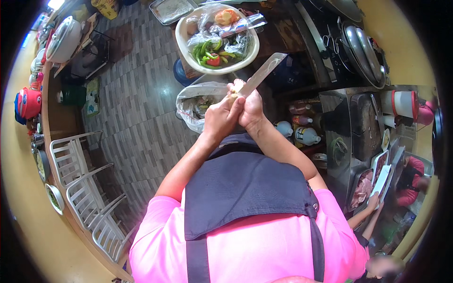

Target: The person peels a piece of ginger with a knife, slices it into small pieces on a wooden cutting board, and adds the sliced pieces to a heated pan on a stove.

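A broad-bladed knife (263,73) points up and to the right from between my two hands, over the bag. My left hand (222,118) is closed around its handle end, with the thumb near the base of the blade. My right hand (253,108) lies behind the blade, its fingers curled around a small pale peeled piece (238,86). What that piece is cannot be told, and the knife's handle is hidden by the fingers. Just below and left of the hands, an open plastic bag (189,119) holds scraps (203,106).
Ahead stands a white basin (182,39) of green chilies (203,51), a red tomato (213,61) and plastic-wrapped produce. White chairs (79,189) line the left. Bottles (307,136) stand low at right, beside a steel counter (332,106). A co-worker's hands (374,201) hold a white tray (381,182).
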Action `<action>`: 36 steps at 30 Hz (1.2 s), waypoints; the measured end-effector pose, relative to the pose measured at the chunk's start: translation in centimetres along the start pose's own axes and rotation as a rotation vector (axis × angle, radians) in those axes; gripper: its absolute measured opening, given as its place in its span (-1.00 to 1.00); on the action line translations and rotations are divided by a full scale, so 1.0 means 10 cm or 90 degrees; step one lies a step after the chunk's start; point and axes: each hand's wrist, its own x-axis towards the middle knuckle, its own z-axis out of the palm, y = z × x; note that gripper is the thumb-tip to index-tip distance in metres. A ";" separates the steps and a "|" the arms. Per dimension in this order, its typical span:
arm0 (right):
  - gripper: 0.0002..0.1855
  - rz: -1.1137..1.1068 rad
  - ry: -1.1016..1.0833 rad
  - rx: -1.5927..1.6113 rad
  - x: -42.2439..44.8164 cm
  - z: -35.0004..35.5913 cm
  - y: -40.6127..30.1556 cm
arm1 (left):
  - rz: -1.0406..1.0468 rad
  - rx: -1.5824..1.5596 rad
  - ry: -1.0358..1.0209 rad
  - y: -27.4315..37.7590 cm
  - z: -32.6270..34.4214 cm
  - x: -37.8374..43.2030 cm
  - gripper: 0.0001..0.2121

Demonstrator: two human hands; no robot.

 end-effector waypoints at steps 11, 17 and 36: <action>-0.72 0.063 0.169 -0.011 0.24 -0.14 -0.07 | -0.013 0.056 0.071 -0.17 -0.27 0.28 -0.48; -0.67 0.070 0.169 -0.083 0.20 0.32 0.02 | 0.036 0.075 0.079 -0.18 -0.19 0.37 -0.41; -0.74 0.002 0.233 -0.085 0.17 0.20 0.05 | -0.010 0.068 0.075 -0.12 0.03 0.23 -0.54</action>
